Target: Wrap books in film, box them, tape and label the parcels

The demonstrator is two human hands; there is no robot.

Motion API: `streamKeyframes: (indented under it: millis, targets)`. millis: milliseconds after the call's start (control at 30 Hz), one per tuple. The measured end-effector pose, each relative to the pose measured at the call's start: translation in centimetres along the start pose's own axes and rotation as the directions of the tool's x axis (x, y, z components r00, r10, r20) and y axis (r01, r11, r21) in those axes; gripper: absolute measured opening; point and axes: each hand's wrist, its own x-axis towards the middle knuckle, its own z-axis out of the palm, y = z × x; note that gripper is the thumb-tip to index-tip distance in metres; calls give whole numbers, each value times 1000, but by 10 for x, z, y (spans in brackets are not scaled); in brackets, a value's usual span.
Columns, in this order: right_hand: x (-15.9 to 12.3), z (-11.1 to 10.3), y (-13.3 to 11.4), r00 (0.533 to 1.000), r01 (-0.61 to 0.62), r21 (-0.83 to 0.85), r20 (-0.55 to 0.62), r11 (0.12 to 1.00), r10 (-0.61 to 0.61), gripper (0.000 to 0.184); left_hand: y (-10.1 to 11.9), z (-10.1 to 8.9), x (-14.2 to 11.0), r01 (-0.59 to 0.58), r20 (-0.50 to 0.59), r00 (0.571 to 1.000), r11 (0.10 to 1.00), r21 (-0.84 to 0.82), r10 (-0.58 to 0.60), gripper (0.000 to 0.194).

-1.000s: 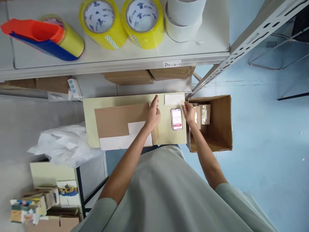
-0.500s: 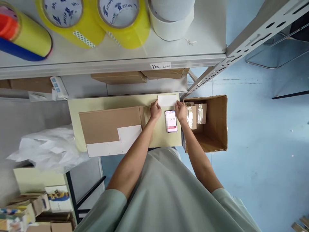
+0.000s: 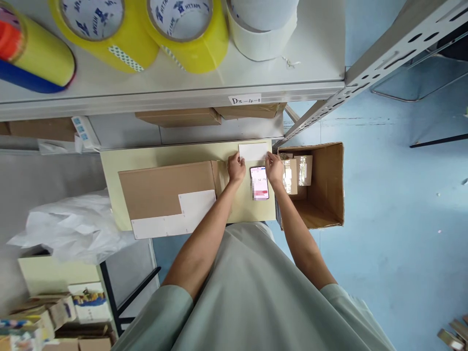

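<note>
A white rectangular card or slip of paper (image 3: pixel 253 151) lies at the far edge of the pale yellow tabletop (image 3: pixel 243 212). My left hand (image 3: pixel 236 167) pinches its left edge, and my right hand (image 3: pixel 274 168) pinches its lower right corner. Just below the card, between my wrists, a smartphone (image 3: pixel 260 183) lies face up with its screen lit. To the left of my left hand rests a brown cardboard box (image 3: pixel 164 190) with white paper sheets (image 3: pixel 197 207) on its near side.
An open carton (image 3: pixel 327 190) holding small taped boxes (image 3: pixel 303 170) stands right of the table. A metal shelf (image 3: pixel 175 92) bearing yellow tape rolls (image 3: pixel 183 48) overhangs the far side, with its slotted post (image 3: pixel 347 83) at right. White plastic bags (image 3: pixel 73 226) bunch up at left.
Both hands keep their hold on the white card, which stays in place. The camera view has shifted slightly.
</note>
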Motion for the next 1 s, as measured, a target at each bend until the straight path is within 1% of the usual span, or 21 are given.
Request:
streamKeyframes:
  millis: [67, 133, 233, 300, 400, 467, 500, 567, 633, 700, 733, 767, 800, 833, 900, 933, 967, 1000]
  targets:
    - [-1, 0, -1, 1000, -7, -7, -3, 1000, 7, 51, 1, 1, 1, 35, -58, 998, 999, 10, -34, 34]
    - [-2, 1, -1, 1000, -9, -2, -12, 1000, 9, 51, 5, 1, 0, 55, -98, 994, 998, 11, -53, 34]
    - [-3, 3, 0, 999, 0, 40, -33, 999, 2, 50, 12, 0, -5, 46, -101, 994, 999, -8, -47, 37]
    - [-3, 5, 2, 998, -8, 72, -55, 997, 11, 48, 17, -1, -7, 56, -102, 993, 998, -43, -60, 34]
    - [0, 7, 6, 995, -30, 121, -86, 992, 41, 43, 27, -6, -8, 119, -130, 983, 987, -103, -132, 23]
    - [1, 8, 7, 995, -40, 136, -85, 990, 52, 39, 33, -11, -8, 151, -173, 971, 984, -96, -165, 13]
    - [1, 9, 8, 995, -36, 125, -85, 991, 47, 37, 36, -14, -9, 148, -194, 968, 986, -77, -161, 12]
    - [-2, 9, 6, 995, 15, 64, -94, 998, -8, 39, 43, -18, -11, 117, -214, 969, 992, -50, -125, 15]
    - [-8, 10, 1, 989, 123, -19, -85, 992, -124, 52, 51, -21, -15, 76, -202, 975, 995, -69, -88, 16]
    - [-15, 11, -7, 968, 242, -79, -47, 967, -246, 70, 62, -21, -21, 37, -169, 984, 993, -116, -56, 15]
    - [-18, 11, -12, 957, 284, -94, -37, 954, -289, 75, 68, -20, -25, 7, -151, 988, 991, -135, -28, 14]
    - [-20, 11, -16, 947, 313, -99, -39, 945, -318, 75, 75, -19, -29, -31, -134, 991, 988, -149, 11, 14]
    - [-22, 9, -19, 941, 328, -95, -56, 940, -334, 71, 82, -17, -32, -75, -122, 991, 985, -157, 57, 16]
    - [-22, 7, -21, 937, 332, -81, -82, 940, -339, 64, 88, -16, -34, -123, -114, 988, 980, -159, 106, 20]
    - [-20, 0, -19, 935, 319, -19, -154, 947, -319, 43, 97, -14, -34, -209, -100, 975, 970, -124, 198, 31]
    - [-19, -5, -16, 936, 304, 23, -191, 952, -295, 35, 99, -13, -32, -243, -82, 968, 967, -77, 237, 35]
    - [-17, -10, -12, 939, 282, 70, -225, 957, -260, 31, 100, -12, -29, -275, -45, 961, 961, -8, 274, 37]
    - [-15, -16, -7, 943, 252, 121, -254, 960, -215, 31, 99, -11, -24, -311, 17, 950, 947, 76, 311, 39]
